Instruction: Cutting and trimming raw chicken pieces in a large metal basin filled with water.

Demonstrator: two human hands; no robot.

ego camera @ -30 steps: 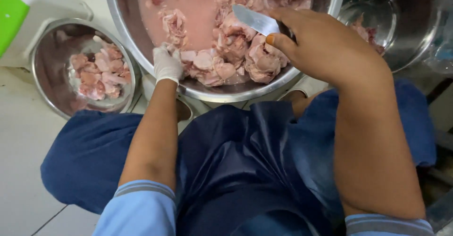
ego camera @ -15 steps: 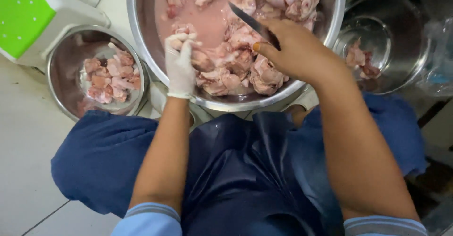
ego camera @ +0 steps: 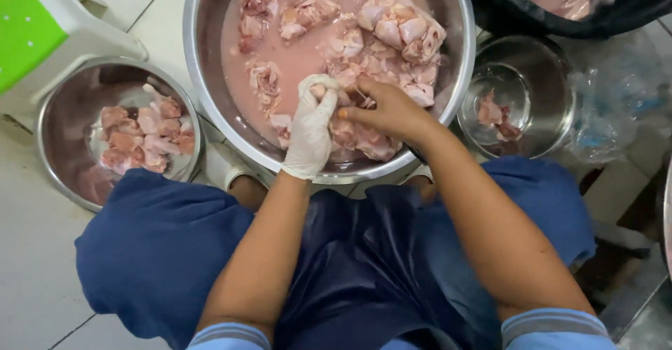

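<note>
My left hand (ego camera: 310, 127), in a white glove, grips a raw chicken piece (ego camera: 319, 88) over the near side of a large steel bowl (ego camera: 204, 105). The bowl holds pink water and several more chicken pieces (ego camera: 399, 28). My bare right hand (ego camera: 383, 110) is closed right beside the glove and touches the same piece. It holds a knife whose blade is almost wholly hidden between the two hands. Both forearms reach out over my blue-clad knees.
A smaller steel bowl (ego camera: 61, 105) at the left holds cut chicken pieces (ego camera: 143, 131). Another steel bowl (ego camera: 556, 94) at the right has a few scraps. A black tub (ego camera: 633, 10) sits at top right, a clear plastic bag (ego camera: 619, 98) below it, and a green-and-white plastic stool (ego camera: 49, 31) at top left.
The gloved left hand has picked a piece out of the bowl and raised it. The right hand with the knife has come down and in against it, hiding the blade.
</note>
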